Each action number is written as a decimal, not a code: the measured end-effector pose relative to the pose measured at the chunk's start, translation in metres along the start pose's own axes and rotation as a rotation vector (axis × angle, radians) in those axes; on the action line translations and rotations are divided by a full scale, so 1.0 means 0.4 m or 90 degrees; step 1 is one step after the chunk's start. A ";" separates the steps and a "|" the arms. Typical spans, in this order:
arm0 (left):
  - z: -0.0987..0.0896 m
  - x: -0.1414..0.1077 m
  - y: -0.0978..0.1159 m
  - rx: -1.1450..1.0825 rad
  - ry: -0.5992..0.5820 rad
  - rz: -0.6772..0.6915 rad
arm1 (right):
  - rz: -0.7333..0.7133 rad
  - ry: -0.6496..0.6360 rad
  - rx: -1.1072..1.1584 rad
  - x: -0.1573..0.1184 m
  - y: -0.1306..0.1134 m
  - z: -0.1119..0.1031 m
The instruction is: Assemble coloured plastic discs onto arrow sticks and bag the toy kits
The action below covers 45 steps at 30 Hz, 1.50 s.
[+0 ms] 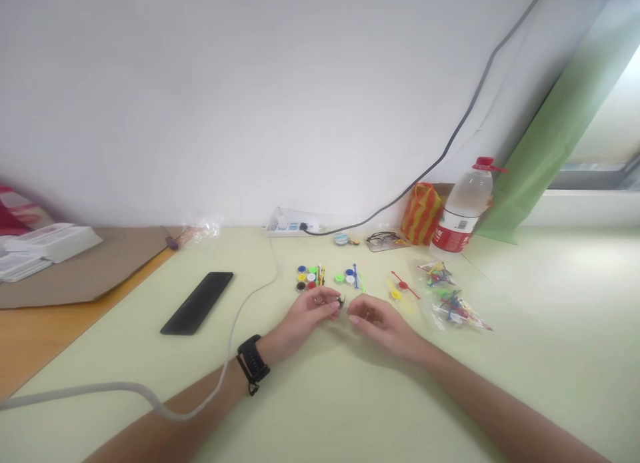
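My left hand (311, 314), a black watch (253, 360) on its wrist, pinches a small black piece (341, 302) between thumb and fingers. Just right of it is my right hand (383, 321), its fingers curled towards the thumb; whatever they hold, if anything, is too small to make out. Beyond the left hand lie several round coloured discs (301, 277) with thin coloured sticks (321, 275) beside them. A second group has green, blue and white discs (349, 279) and a blue arrow-shaped stick (355, 275). Farther right, a red arrow-shaped spinner (403, 285) lies by a yellow disc (395, 295).
Clear bags (453, 303) of coloured parts lie right of my right hand. A large bottle (460, 213) and a striped bag (421, 214) stand behind. A black phone-like slab (197, 303) lies left. A pale cable (233, 329) crosses over my left forearm; a power strip (293, 229) sits by the wall.
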<state>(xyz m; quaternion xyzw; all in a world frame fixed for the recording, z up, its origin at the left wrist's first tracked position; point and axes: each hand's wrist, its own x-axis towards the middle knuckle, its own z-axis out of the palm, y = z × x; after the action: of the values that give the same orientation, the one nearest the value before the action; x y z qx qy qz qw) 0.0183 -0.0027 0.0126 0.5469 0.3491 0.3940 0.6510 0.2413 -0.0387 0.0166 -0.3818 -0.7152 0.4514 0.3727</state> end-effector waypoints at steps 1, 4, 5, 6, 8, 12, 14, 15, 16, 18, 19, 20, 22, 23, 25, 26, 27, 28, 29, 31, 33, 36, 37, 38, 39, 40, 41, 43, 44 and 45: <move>-0.001 0.000 -0.002 0.021 -0.006 0.006 | -0.002 -0.004 -0.005 -0.001 -0.001 0.001; -0.004 0.000 -0.004 0.058 -0.022 0.017 | -0.010 -0.015 -0.013 -0.003 -0.005 0.003; -0.004 0.000 -0.004 0.062 -0.026 0.015 | -0.013 -0.019 -0.014 -0.004 -0.006 0.003; -0.005 0.000 -0.003 0.064 -0.028 0.012 | -0.014 -0.023 -0.015 -0.004 -0.007 0.003; -0.005 0.001 -0.001 0.062 -0.028 0.006 | -0.013 -0.023 -0.017 -0.005 -0.008 0.003; -0.004 0.002 0.001 0.046 -0.027 0.005 | -0.009 -0.014 0.001 -0.006 -0.003 0.003; -0.003 0.003 0.000 0.023 -0.023 0.007 | 0.001 0.006 0.036 -0.005 -0.001 0.006; -0.002 0.003 -0.001 0.009 -0.019 0.005 | 0.014 0.019 0.065 -0.005 0.000 0.008; -0.002 0.004 -0.002 -0.002 -0.015 0.003 | 0.032 0.035 0.100 -0.004 -0.001 0.010; -0.002 0.004 -0.003 -0.008 -0.007 -0.002 | 0.075 0.059 0.179 -0.003 -0.005 0.015; -0.002 0.005 -0.004 -0.005 -0.004 -0.003 | 0.095 0.069 0.211 -0.002 -0.007 0.017; -0.003 0.005 -0.004 -0.001 -0.001 -0.001 | 0.113 0.076 0.233 -0.002 -0.010 0.017; -0.006 0.006 -0.006 0.008 0.003 0.003 | 0.136 0.058 0.236 -0.003 -0.016 0.013; -0.007 0.007 -0.007 0.012 0.005 0.005 | 0.139 0.035 0.230 -0.003 -0.019 0.009; -0.008 0.009 -0.009 0.015 0.012 0.007 | 0.129 -0.007 0.225 -0.005 -0.025 -0.002; -0.009 0.009 -0.010 0.017 0.016 0.005 | 0.120 -0.014 0.231 -0.005 -0.027 -0.007; -0.009 0.010 -0.010 0.016 0.020 0.004 | 0.112 -0.010 0.240 -0.005 -0.028 -0.011; -0.008 0.011 -0.010 0.014 0.023 0.002 | 0.105 0.000 0.249 -0.005 -0.028 -0.014; -0.007 0.011 -0.010 0.011 0.025 0.001 | 0.098 0.011 0.254 -0.003 -0.027 -0.016; -0.006 0.010 -0.009 0.009 0.026 -0.002 | 0.081 0.023 0.254 0.000 -0.022 -0.013; -0.004 0.008 -0.007 0.011 0.018 -0.006 | 0.080 0.028 0.238 0.004 -0.015 -0.006; -0.003 0.004 -0.004 0.025 -0.010 -0.009 | 0.109 0.017 0.194 0.006 -0.009 0.008; -0.002 0.003 -0.003 0.032 -0.018 -0.007 | 0.111 0.012 0.183 0.006 -0.009 0.013; -0.002 0.002 -0.003 0.039 -0.025 -0.004 | 0.105 0.007 0.174 0.006 -0.010 0.017; -0.002 0.001 -0.003 0.046 -0.030 -0.002 | 0.096 0.004 0.167 0.006 -0.011 0.020; -0.002 0.001 -0.004 0.052 -0.035 -0.002 | 0.086 0.003 0.162 0.006 -0.012 0.023; -0.003 0.001 -0.005 0.056 -0.041 -0.002 | 0.079 0.003 0.158 0.005 -0.013 0.025; -0.004 0.002 -0.009 0.061 -0.052 -0.004 | 0.071 -0.002 0.152 0.005 -0.014 0.027; -0.005 0.002 -0.011 0.063 -0.055 -0.004 | 0.071 -0.006 0.150 0.004 -0.015 0.027; -0.006 0.003 -0.013 0.066 -0.057 -0.003 | 0.071 -0.011 0.149 0.004 -0.015 0.027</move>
<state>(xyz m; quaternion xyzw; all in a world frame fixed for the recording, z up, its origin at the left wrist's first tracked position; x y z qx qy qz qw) 0.0172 -0.0011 0.0070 0.5961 0.3408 0.3494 0.6375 0.2299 -0.0429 0.0189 -0.3706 -0.6387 0.5552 0.3827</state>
